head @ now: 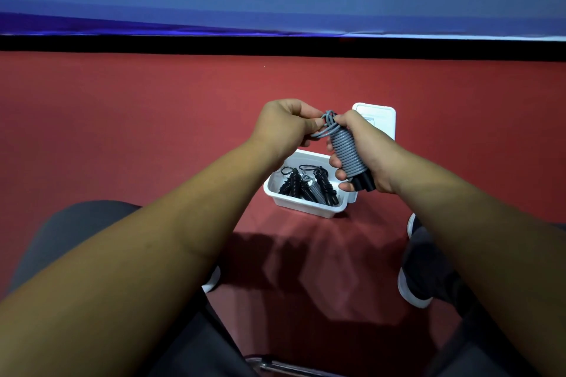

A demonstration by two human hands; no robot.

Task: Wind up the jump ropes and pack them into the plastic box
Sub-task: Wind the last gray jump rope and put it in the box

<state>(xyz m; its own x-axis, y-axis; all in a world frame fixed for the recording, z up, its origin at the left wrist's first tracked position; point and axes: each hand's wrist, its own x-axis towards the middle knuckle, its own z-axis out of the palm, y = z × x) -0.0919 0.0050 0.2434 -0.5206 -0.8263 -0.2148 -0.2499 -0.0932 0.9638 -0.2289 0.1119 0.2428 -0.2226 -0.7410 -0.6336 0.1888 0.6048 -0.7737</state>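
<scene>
A grey jump rope (347, 148) is coiled tightly round its black handles, which stick out at the bottom. My right hand (366, 159) grips the coiled bundle. My left hand (283, 124) pinches the loose grey end of the rope at the top of the bundle. Both hands are held above a white plastic box (306, 206) on the red floor. Inside the box lie wound black jump ropes (306, 185), one with a grey part.
The box's white lid (378, 118) lies on the floor just behind the box, partly hidden by my right hand. My knees and my dark shoes with white soles (419, 272) frame the box. A black strip and a blue banner run along the far wall.
</scene>
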